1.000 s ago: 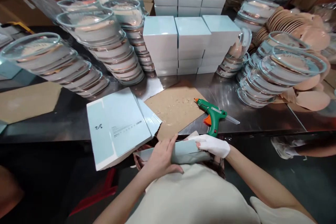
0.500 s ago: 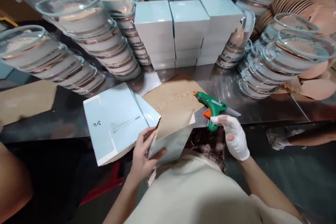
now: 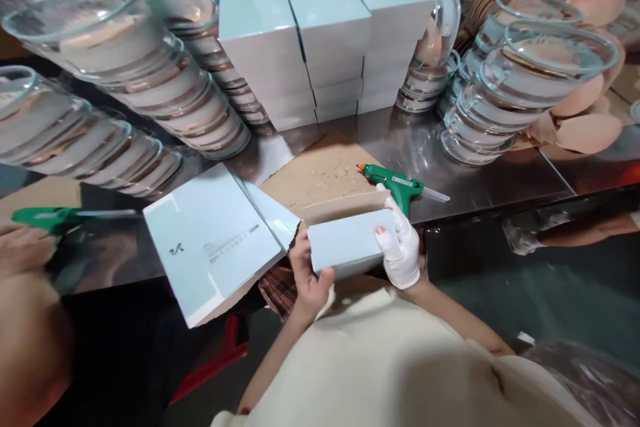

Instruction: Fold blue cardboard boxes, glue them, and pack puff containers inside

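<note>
The left hand [image 3: 307, 277], bare, grips the left end of a pale blue box [image 3: 347, 250], thumb on its front face and fingers behind. The right hand [image 3: 403, 243], in a white glove, grasps the right end of the same box, fingers wrapped over the edge. The box is held level just in front of the near edge of the desk [image 3: 475, 180], above the person's lap, with its brown flap [image 3: 345, 207] raised along the far side. A green glue gun [image 3: 395, 181] lies on the desk just beyond the right hand, nozzle pointing left, over the edge of a brown cardboard sheet [image 3: 315, 173] speckled with glue crumbs. A stack of flat blue blanks [image 3: 210, 240] lies to the left of the box, overhanging the desk edge. Finished boxes [image 3: 325, 47] are stacked in three columns at the rear centre. Stacks of glass dishes [image 3: 125, 73] lean on the left, and further glass dishes [image 3: 520, 73] stand on the right. At far left, another person's hand [image 3: 23, 250] is next to a second green glue gun [image 3: 55, 217].
</note>
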Available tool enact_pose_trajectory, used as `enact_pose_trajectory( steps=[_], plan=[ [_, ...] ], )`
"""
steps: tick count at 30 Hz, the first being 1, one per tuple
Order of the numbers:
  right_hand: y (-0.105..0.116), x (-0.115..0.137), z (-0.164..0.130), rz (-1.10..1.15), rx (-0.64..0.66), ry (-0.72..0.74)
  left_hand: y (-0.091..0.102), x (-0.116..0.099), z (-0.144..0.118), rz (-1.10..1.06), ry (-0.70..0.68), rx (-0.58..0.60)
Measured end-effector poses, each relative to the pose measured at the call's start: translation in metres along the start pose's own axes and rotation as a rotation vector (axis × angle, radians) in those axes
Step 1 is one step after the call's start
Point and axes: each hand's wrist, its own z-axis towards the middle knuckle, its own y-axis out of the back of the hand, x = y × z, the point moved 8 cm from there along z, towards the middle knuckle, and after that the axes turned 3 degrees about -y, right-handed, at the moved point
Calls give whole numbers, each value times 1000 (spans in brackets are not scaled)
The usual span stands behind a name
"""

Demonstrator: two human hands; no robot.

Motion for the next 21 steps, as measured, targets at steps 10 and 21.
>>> enact_pose_trajectory(
  steps=[10, 21],
  plan=[
    [82, -29, 48, -721, -89, -359, 25, -8, 21, 133, -84, 31],
    [73, -62, 68, -101, -113, -468, 3, -12, 38, -19, 52, -55]
  ],
)
